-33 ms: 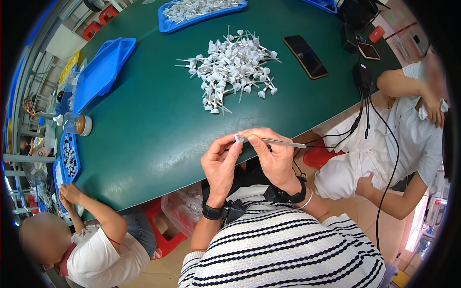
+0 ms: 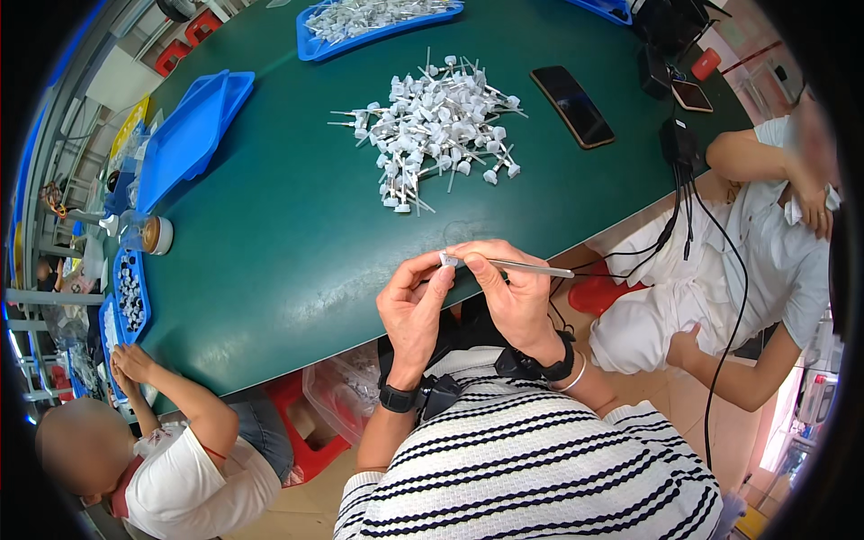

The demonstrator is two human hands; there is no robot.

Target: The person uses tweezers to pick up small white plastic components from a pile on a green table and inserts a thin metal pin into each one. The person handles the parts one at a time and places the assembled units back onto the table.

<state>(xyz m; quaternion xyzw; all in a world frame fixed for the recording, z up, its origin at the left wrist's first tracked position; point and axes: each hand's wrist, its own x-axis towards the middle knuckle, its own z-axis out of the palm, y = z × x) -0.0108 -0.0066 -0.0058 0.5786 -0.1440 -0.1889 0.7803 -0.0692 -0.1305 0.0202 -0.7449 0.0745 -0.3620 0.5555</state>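
White, pale against the green desk (image 2: 288,234): the small white piece (image 2: 448,259) sits at the tips of my left grip (image 2: 412,310), pinched between thumb and forefinger, held above the desk's near edge. My right grip (image 2: 517,301) is closed on a slim metal tool (image 2: 535,267), thumb and fingers together along its shaft. Key relation: the piece lies to the left of my right grip, roughly in line with the tool, whose long axis runs left to right, its free end pointing right and slightly toward me. Left grip is the nearer, being on the piece; right fingertips are just beside it. Whether the tool's inner end touches the piece, I cannot tell; my fingers cover it. Appearance of piece: light, matte, block-like where it shows; most of it hidden, its own long axis not readable. Beyond my hands, well apart, lies a pile of white parts (image 2: 441,126) with thin pale stems, a dark phone (image 2: 573,106) to its right.
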